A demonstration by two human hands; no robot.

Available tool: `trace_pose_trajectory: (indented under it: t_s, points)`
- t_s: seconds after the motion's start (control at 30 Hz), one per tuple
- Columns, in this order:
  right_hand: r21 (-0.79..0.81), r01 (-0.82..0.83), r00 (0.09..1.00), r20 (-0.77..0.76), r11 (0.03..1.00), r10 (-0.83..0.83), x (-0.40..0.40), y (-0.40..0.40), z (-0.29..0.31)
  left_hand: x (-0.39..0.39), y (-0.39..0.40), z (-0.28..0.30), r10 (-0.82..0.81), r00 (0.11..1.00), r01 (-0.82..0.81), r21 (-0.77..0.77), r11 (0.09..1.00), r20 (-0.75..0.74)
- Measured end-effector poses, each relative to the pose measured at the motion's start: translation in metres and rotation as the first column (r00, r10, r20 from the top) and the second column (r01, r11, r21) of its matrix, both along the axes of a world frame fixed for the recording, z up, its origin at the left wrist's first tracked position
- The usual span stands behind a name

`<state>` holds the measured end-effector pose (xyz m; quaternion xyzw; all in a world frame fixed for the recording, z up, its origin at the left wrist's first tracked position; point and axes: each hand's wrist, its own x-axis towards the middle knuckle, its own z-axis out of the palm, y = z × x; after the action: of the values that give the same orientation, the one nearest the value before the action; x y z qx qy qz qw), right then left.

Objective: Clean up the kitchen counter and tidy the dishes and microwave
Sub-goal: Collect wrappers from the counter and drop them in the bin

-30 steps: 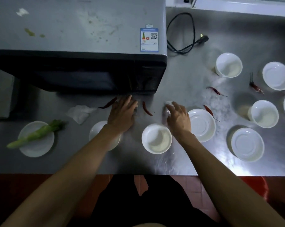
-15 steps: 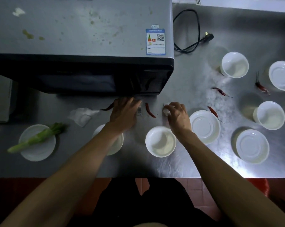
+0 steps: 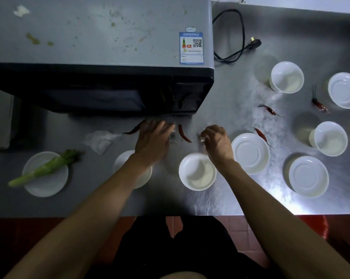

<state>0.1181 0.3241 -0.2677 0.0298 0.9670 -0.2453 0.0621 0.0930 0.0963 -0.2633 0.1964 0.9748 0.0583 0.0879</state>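
Observation:
My left hand point(image 3: 154, 139) lies flat on the steel counter point(image 3: 240, 198) just in front of the microwave point(image 3: 109, 57), its straight fingers next to a small printed wrapper point(image 3: 172, 136). My right hand point(image 3: 216, 141) has its fingers curled and pinches a small white scrap point(image 3: 201, 137). A red chili point(image 3: 184, 133) lies between the hands, and another chili point(image 3: 132, 129) pokes out left of my left hand. A white bowl point(image 3: 197, 172) sits just below my right wrist. The microwave top carries crumbs and stains.
Several white bowls and dishes stand to the right, among them a dish point(image 3: 250, 153) and a bowl point(image 3: 286, 77). More chilies point(image 3: 269, 110) lie among them. A crumpled tissue point(image 3: 99, 139) and a plate point(image 3: 49, 186) bearing a green stalk point(image 3: 45, 168) are on the left. A power cord point(image 3: 234, 37) lies behind.
My right hand's fingers have curled in round the white scrap. My left hand slid slightly toward the microwave base. The view shifted a little.

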Motion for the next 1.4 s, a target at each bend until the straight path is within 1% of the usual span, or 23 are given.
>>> trace_pose_trajectory:
  t_s: [0.17, 0.43, 0.5, 0.63, 0.73, 0.87, 1.1, 1.27, 1.4]
  points:
    - [-0.028, 0.016, 0.996, -0.092, 0.999, -0.018, 0.007, -0.001, 0.010, 0.002, 0.000, 0.009, -0.011, 1.000, 0.012, 0.065, 0.998, -0.018]
    - [-0.012, 0.115, 0.965, -0.237, 0.993, -0.114, 0.031, 0.009, 0.042, 0.008, 0.023, 0.037, -0.193, 0.974, 0.207, 0.114, 0.972, -0.121]
    - [-0.021, 0.168, 0.946, -0.277, 0.986, -0.167, 0.043, 0.017, 0.048, 0.010, 0.035, 0.041, -0.245, 0.959, 0.264, 0.138, 0.954, -0.143]
    - [-0.035, 0.284, 0.911, -0.301, 0.958, -0.281, 0.076, 0.034, 0.059, 0.015, 0.063, 0.045, -0.361, 0.914, 0.392, 0.172, 0.904, -0.185]
    - [-0.012, 0.361, 0.891, -0.291, 0.933, -0.348, 0.101, 0.044, 0.067, 0.018, 0.083, 0.051, -0.401, 0.895, 0.436, 0.191, 0.880, -0.195]
    - [-0.027, 0.436, 0.854, -0.304, 0.899, -0.423, 0.140, 0.072, 0.069, 0.032, 0.119, 0.061, -0.499, 0.840, 0.535, 0.173, 0.827, -0.213]
    - [-0.081, 0.597, 0.748, -0.305, 0.799, -0.590, 0.219, 0.130, 0.074, 0.087, 0.205, 0.071, -0.636, 0.742, 0.663, 0.097, 0.742, -0.211]
    - [-0.101, 0.681, 0.681, -0.278, 0.725, -0.678, 0.295, 0.185, 0.070, 0.152, 0.272, 0.071, -0.716, 0.665, 0.743, 0.087, 0.664, -0.211]
    - [-0.150, 0.732, 0.606, -0.301, 0.664, -0.736, 0.362, 0.229, 0.066, 0.208, 0.330, 0.067, -0.770, 0.605, 0.794, 0.081, 0.603, -0.203]
